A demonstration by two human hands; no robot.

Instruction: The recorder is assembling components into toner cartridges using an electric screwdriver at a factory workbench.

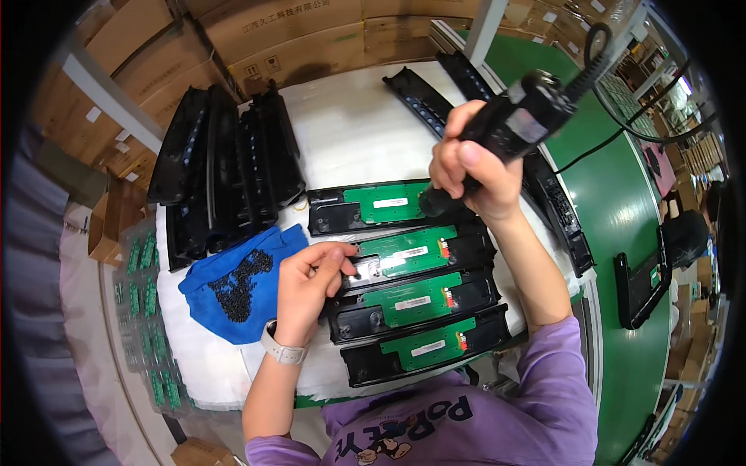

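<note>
My right hand (486, 171) is wrapped round a black electric screwdriver (536, 113), which tilts down to the left. Its nose end hangs over the farthest black plastic housing (334, 220) and its green circuit board (381, 213); whether the bit touches is hidden. Over the left end of the second housing (470, 247), my left hand (311, 279) has thumb and fingers pinched together. Anything between them is too small to make out. Two more housings with green boards (412, 303) lie nearer me. Beside my left hand, many small black screws (242, 287) lie on a blue cloth (206, 299).
Black housings (225, 163) are stacked at the far left, and more (423, 101) lie at the far right. Green boards in clear trays (148, 311) stand left of the white-covered table (342, 116). A cable (598, 155) crosses the green surface (614, 210). Cartons (295, 39) line the back.
</note>
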